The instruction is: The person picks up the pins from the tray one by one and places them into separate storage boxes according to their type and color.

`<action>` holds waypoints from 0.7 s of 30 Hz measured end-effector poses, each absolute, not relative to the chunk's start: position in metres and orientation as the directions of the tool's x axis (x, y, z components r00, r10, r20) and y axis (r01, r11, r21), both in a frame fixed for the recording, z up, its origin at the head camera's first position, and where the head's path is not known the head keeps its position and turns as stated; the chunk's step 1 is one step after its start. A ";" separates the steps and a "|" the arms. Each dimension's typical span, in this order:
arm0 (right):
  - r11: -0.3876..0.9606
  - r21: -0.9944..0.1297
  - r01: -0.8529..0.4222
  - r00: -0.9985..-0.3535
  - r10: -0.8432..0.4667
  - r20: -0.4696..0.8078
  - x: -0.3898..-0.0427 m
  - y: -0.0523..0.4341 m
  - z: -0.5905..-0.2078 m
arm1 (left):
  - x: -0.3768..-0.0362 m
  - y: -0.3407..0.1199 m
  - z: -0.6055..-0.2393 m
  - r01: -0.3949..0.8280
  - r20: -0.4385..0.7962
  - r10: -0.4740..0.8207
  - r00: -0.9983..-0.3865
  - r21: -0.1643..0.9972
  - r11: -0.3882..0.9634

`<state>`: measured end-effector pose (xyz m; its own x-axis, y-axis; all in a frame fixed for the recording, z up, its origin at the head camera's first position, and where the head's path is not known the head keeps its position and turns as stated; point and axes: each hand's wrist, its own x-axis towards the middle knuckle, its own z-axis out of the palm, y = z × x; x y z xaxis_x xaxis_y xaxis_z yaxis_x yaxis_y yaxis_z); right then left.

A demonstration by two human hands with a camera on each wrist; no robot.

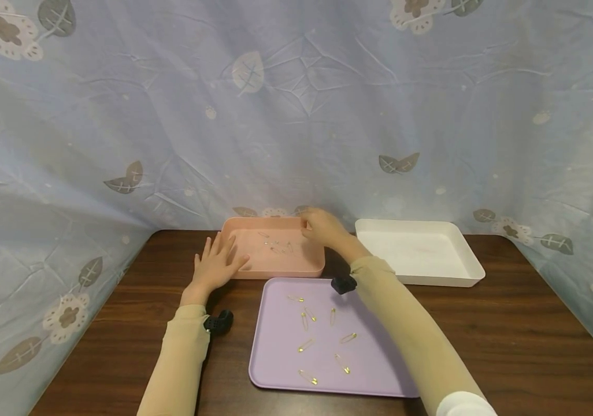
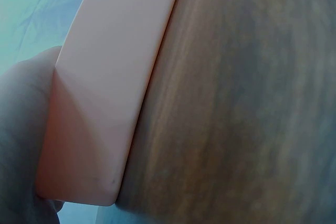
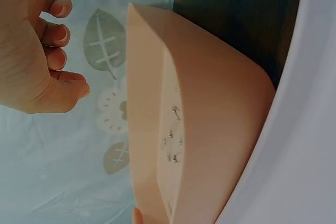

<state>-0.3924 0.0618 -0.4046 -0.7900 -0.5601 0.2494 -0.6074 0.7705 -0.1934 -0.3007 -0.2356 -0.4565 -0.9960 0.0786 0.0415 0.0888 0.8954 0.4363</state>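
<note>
My left hand (image 1: 214, 266) has its fingers spread at the left end of the pink tray (image 1: 275, 274), its thumb reaching over the near corner. In the left wrist view part of that hand (image 2: 23, 124) shows beside the tray wall (image 2: 105, 87). Several safety pins (image 1: 278, 245) lie inside the pink tray. Above its right end is my right hand (image 1: 322, 227). Curled fingers and a bent thumb show on the right hand (image 3: 42, 56) in the right wrist view, held apart from the tray wall (image 3: 220, 93); no object shows between them.
A lilac tray (image 1: 281, 375) in front carries several gold-coloured safety pins (image 1: 348, 338), partly covered by my right sleeve (image 1: 411, 329). To the right at the back stands a white tray (image 1: 416, 248). A patterned cloth (image 1: 296, 144) hangs behind the dark wooden table (image 1: 525, 323).
</note>
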 end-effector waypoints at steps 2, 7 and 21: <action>0.768 -0.200 -0.608 -0.789 -0.557 0.261 -0.389 0.066 -0.402 | -0.301 -0.235 -0.457 0.088 0.041 0.078 -0.996 0.437 0.895; 0.763 -0.200 -0.615 -0.783 -0.559 0.273 -0.380 0.077 -0.399 | -0.302 -0.235 -0.458 0.088 0.044 0.076 -0.996 0.441 0.893; 0.739 -0.193 -0.646 -0.751 -0.569 0.333 -0.354 0.127 -0.396 | -0.301 -0.235 -0.458 0.088 0.049 0.073 -0.996 0.445 0.891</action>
